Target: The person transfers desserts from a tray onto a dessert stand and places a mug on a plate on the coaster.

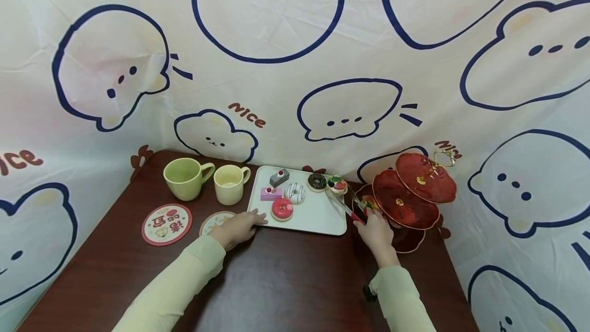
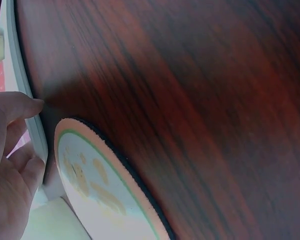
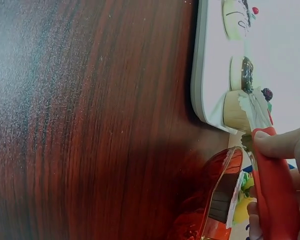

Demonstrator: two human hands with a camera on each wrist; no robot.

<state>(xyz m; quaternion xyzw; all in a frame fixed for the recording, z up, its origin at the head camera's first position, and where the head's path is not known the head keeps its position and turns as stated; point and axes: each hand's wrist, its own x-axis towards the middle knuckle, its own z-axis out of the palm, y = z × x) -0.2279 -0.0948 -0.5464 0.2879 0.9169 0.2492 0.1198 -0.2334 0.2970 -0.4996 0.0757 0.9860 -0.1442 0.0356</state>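
Right hand (image 1: 375,232): fingers curled, gripping red-handled tongs (image 3: 275,182). Fruit tart (image 1: 338,186): stands at the far right corner of a white tray (image 1: 318,214), between the tong arms; firmness of clamp cannot be told. Left hand (image 1: 236,230): fingers touch the tray's near left rim; whether pinching, cannot tell. Chocolate doughnut (image 1: 311,186): beside the tart. Red tiered stand (image 1: 405,211): right of the tray.

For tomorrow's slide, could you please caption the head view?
Left hand on the white tray; right hand holding red-handled tongs at a fruit-topped tart.
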